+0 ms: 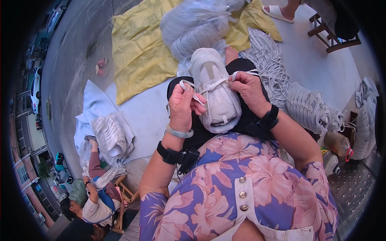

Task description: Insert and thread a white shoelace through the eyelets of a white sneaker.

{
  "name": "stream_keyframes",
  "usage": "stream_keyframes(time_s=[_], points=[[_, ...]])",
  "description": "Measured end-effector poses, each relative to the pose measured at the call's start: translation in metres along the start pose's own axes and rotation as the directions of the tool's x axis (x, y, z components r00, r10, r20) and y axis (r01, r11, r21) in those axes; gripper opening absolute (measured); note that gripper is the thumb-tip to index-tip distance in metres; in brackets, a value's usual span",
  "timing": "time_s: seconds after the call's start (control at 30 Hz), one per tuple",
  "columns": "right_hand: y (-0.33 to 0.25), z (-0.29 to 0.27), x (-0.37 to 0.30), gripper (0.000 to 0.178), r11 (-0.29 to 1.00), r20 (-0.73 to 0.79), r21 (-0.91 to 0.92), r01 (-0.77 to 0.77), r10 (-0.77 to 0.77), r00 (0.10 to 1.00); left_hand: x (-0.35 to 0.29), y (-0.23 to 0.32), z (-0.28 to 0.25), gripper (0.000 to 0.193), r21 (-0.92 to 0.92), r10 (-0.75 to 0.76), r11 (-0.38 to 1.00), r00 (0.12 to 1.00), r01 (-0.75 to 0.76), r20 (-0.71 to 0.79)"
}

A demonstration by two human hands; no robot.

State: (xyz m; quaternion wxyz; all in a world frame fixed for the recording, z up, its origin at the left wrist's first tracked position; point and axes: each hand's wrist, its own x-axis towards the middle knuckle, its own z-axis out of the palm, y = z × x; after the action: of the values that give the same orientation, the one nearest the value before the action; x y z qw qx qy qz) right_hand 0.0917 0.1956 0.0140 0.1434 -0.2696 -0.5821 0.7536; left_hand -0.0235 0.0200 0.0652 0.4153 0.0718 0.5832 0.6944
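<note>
A white mesh shoe upper (222,105) lies across my lap, on dark trousers. White shoelace (215,83) runs across its front, drawn out to both sides. My left hand (185,103) is closed on one end of the lace, beside the shoe's left edge; a loop stands above the thumb and a tail hangs by the fingers. My right hand (247,91) pinches the other lace end between thumb and fingers at the right edge, the tail trailing rightward past the knuckles.
Beyond my knees lie plastic-wrapped shoe uppers (197,30) and a yellow woven sheet (140,52). A heap of white laces (271,66) and a row of uppers (307,106) lie to the right, near plastic bottles (337,143). A seated person (98,201) is at lower left; a wooden stool (331,34) stands at upper right.
</note>
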Motion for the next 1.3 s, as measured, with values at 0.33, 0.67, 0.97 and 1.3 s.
stream_keyframes(time_s=[0.33, 0.67, 0.97, 1.3], points=[[0.0, 0.005, -0.002, 0.004, 0.717, 0.106, -0.562, 0.413, -0.433, 0.895, -0.008, -0.018, -0.03, 0.02, -0.255, -0.114, 0.963, 0.989, 0.087, -0.094], [-0.022, -0.006, -0.002, 0.011, 0.493, 0.096, -0.854, 0.166, -0.164, 0.982, -0.011, -0.016, -0.01, 0.016, -0.251, -0.108, 0.964, 0.991, 0.087, -0.073], [-0.037, 0.025, -0.008, 0.022, 0.179, 0.618, -0.67, 0.72, -0.404, 0.675, 0.006, -0.036, -0.002, 0.01, -0.045, 0.106, 0.992, 0.975, -0.116, -0.193], [-0.022, 0.017, 0.004, 0.025, 0.275, 0.52, -0.704, 0.655, -0.428, 0.739, 0.027, -0.054, -0.001, 0.008, 0.475, 0.442, 0.811, 0.89, -0.342, -0.115]])
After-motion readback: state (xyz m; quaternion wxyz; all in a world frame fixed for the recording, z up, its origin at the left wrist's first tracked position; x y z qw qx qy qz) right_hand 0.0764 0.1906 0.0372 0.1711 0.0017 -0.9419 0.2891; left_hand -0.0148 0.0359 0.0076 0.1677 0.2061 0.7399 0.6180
